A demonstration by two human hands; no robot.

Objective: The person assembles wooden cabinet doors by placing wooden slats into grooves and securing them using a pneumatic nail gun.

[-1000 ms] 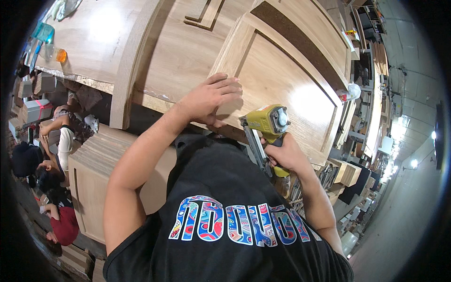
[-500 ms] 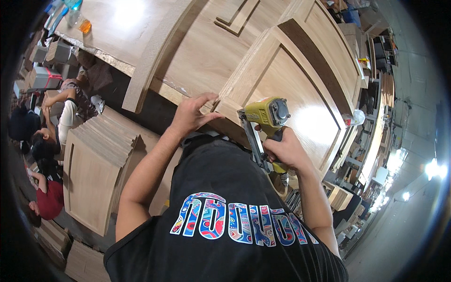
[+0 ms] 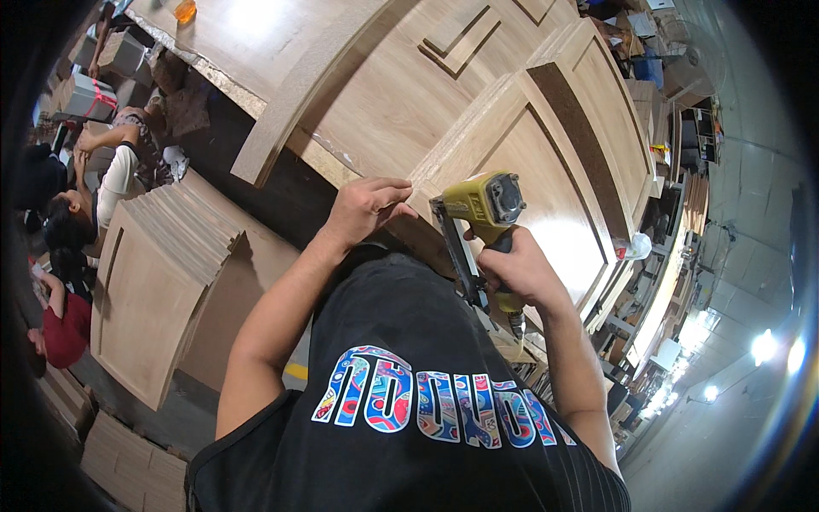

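My right hand (image 3: 522, 266) is wrapped around the grip of a yellow pneumatic nail gun (image 3: 479, 205), its nose beside the near corner of a framed wooden door panel (image 3: 546, 192). An air hose fitting hangs under the grip. My left hand (image 3: 373, 209) is at that panel's left corner, fingers bent and thumb below, gripping the edge. The fingertips are partly hidden against the wood. The panel lies on top of others, with a dark recessed line inside its frame.
Another framed panel (image 3: 601, 111) lies beyond. Wooden strips (image 3: 461, 43) rest on the wood-topped table (image 3: 375, 111); a long board (image 3: 294, 94) crosses its left side. A stack of panels (image 3: 145, 290) stands at left, near other people (image 3: 111, 188). An orange object (image 3: 185, 11) sits at the far left.
The view has shifted, so the table and panels sit slightly further right and lower. My left fingers have bent and drawn closer together at the corner. The nail gun stays in my right hand.
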